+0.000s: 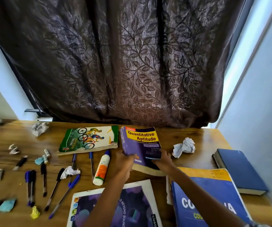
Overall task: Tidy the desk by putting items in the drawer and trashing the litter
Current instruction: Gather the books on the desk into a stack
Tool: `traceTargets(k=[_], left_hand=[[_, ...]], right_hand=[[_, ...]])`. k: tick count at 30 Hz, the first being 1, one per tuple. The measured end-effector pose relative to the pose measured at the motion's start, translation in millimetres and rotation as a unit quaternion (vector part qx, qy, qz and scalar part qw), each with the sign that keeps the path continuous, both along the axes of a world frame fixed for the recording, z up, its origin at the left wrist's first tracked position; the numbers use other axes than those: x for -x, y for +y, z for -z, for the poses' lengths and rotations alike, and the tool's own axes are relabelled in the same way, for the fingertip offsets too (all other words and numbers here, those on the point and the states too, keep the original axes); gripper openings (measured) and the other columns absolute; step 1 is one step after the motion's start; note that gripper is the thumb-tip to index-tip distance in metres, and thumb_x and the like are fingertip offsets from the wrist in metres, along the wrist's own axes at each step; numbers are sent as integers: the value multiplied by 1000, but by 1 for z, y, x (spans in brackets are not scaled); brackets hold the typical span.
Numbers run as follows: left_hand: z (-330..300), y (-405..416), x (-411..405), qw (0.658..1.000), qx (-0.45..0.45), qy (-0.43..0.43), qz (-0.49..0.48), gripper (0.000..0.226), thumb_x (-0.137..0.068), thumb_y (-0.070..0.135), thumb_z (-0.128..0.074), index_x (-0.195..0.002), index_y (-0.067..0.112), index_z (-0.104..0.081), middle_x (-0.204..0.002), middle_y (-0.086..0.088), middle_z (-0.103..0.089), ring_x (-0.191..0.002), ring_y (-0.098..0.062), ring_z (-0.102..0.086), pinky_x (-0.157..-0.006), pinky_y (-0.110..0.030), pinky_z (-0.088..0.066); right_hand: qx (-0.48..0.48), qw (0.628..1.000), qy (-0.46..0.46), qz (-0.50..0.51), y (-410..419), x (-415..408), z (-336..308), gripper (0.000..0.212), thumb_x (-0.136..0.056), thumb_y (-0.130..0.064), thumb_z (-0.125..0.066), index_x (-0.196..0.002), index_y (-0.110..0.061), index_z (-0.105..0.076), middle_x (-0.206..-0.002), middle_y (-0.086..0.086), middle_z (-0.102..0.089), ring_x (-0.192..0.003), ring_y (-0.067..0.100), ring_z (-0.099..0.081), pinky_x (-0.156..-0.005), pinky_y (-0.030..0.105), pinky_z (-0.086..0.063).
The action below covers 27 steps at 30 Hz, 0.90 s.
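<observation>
Dark leaf-patterned curtain fills the upper frame; below it, a wooden bench (148, 180) crowded with books, pens and paper scraps. Centre of frame: thick purple-and-yellow paperback, the Quantitative Aptitude book (141, 145), far end propped up, near edge lifted off the wood. Left hand (123, 163) clamped on its lower left corner, right hand (164, 161) clamped on its lower right, thumb over the cover. Judgement: a heavy, floppy block; soft cover and worn page edges, so it will likely sag if held by one corner. Better taken with both hands at the near edge as here, or with one hand under the spine. Left of it lies a green cycling book (89, 139), flat. Lower left quarter: loose pens (55, 189) and a glue bottle (101, 168), light and prone to roll. Litter: crumpled paper ball (183, 147) just right of the held book, another (39, 128) at upper left of the bench, both light and crushable. Lower right: large blue-and-yellow book (205, 200) and a dark blue hardback (240, 171). Drawer and bin not in view.
</observation>
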<state>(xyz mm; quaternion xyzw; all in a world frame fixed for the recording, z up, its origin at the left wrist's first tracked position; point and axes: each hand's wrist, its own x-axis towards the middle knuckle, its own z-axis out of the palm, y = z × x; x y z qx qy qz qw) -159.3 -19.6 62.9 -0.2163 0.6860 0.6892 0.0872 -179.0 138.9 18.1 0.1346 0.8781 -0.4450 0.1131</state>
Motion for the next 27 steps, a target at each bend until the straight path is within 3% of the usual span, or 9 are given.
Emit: traceTargets(k=[2, 4, 9, 12, 15, 17, 21, 24, 27], left_hand=[[-19, 7, 0, 1000, -2, 25, -1, 43, -84, 11, -68, -122, 7, -48, -115, -13, -63, -99, -29, -65, -72, -39, -55], [-39, 13, -2, 998, -5, 59, 3, 43, -82, 8, -69, -120, 8, -48, -112, -12, -64, -96, -28, -65, -82, -42, -54], [-84, 21, -28, 991, -23, 121, 48, 39, -81, 5, -68, -117, 7, -53, -106, -11, -67, -84, -23, -65, -65, -31, -53], [-100, 25, -49, 986, -25, 142, 81, 40, -84, 9, -68, -121, 13, -53, -106, -7, -66, -82, -18, -64, -65, -30, -53], [-104, 30, -74, 979, -11, 160, 123, 41, -85, 14, -68, -122, 19, -52, -102, 0, -67, -86, -16, -66, -76, -35, -56], [-97, 34, -91, 974, -9, 160, 162, 39, -86, 16, -66, -119, 26, -48, -102, 5, -66, -87, -13, -67, -78, -34, -57], [-66, 49, -126, 961, 23, 145, 236, 37, -87, 15, -65, -106, 35, -40, -100, 13, -63, -82, 0, -63, -66, -11, -51], [-28, 65, -152, 954, 45, 85, 284, 37, -85, 21, -68, -104, 36, -40, -112, 10, -60, -98, -9, -64, -83, -23, -52], [7, 76, -177, 944, 61, 21, 323, 45, -87, 24, -67, -121, 33, -38, -122, 8, -56, -110, -14, -59, -96, -31, -49]], right_hand=[[110, 993, -22, 41, 7, 4, -5, 52, -85, -26, -64, -130, -10, -43, -128, 11, -52, -116, 26, -51, -98, 41, -45], [185, 980, -43, 62, 13, 1, -17, 36, -90, -29, -59, -118, -8, -53, -108, 10, -63, -92, 21, -62, -74, 31, -52], [310, 938, -61, 146, 29, -12, -46, 30, -90, -40, -55, -86, -12, -65, -86, 12, -64, -80, 24, -61, -67, 25, -49], [381, 911, -47, 153, 40, -27, -61, 41, -89, -46, -53, -102, -9, -67, -81, 9, -70, -73, 22, -65, -59, 26, -48], [449, 880, -17, 156, 56, -56, -69, 31, -91, -41, -53, -97, -13, -66, -73, 4, -73, -62, 17, -70, -49, 21, -51], [450, 875, 25, 178, 72, -77, -69, 25, -92, -35, -54, -98, -14, -65, -71, 3, -73, -60, 17, -70, -48, 22, -52], [344, 910, 102, 208, 102, -129, -64, 21, -91, -28, -56, -101, -11, -64, -76, 3, -72, -62, 15, -68, -58, 26, -52], [287, 929, 110, 208, 122, -168, -57, 19, -93, -20, -54, -104, -8, -62, -83, 6, -71, -62, 11, -68, -54, 22, -52], [242, 947, 83, 193, 138, -195, -48, 19, -93, -16, -54, -102, -1, -63, -83, 9, -72, -64, 14, -69, -54, 21, -52]])
